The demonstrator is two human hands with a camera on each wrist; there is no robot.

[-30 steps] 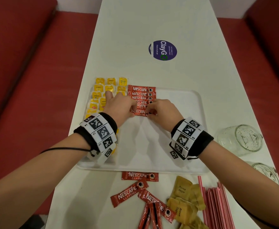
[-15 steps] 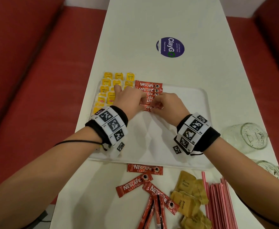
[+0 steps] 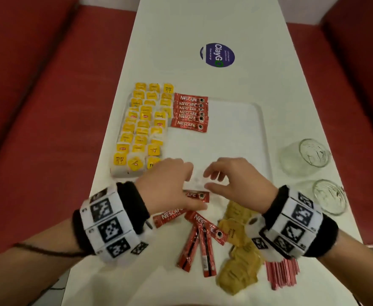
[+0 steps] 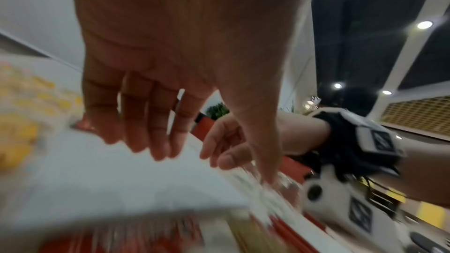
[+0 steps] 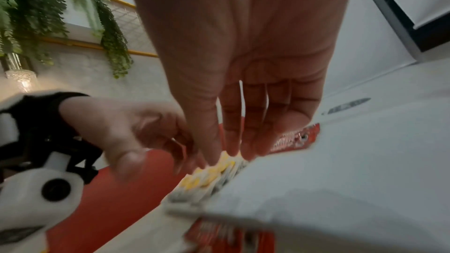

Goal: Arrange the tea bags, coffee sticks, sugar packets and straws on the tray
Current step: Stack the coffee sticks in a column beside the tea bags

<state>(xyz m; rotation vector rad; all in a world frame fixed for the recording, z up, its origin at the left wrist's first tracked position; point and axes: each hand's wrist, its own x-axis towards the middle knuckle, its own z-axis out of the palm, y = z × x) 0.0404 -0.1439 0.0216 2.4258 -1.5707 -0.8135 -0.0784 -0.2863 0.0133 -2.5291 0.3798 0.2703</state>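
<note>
Going left to right, the yellow paper tea bags [image 3: 141, 127] fill the left part of the shallow white plastic tray [image 3: 236, 138] in three columns. Beside them a stack of six red Nescafé coffee sticks [image 3: 191, 112] lies at the far end of the tray, each long axis running across it, left to right, with the printed cup end pointing right.

A second ago both hands were at that stack, squaring up its nearest stick. They have since pulled back to the tray's near edge, so that stick counts as placed and the next one is probably being fetched.

The left hand [image 3: 170, 188] hovers with relaxed, slightly spread fingers, gripping nothing, its thumb reaching over the loose red coffee sticks [image 3: 194, 237] on the white surface [image 3: 203, 23]. One of these lies crosswise just outside the rim, one slants, and the others point roughly toward the person.

The right hand [image 3: 236, 184] is likewise empty, its fingers loosely bent.

Right of the loose sticks sit the brown paper sugar packets [image 3: 238, 257] in a heap. The thin red straws [image 3: 282, 274] lie bundled, long axis running away from the person. None of these is on the tray yet.
</note>
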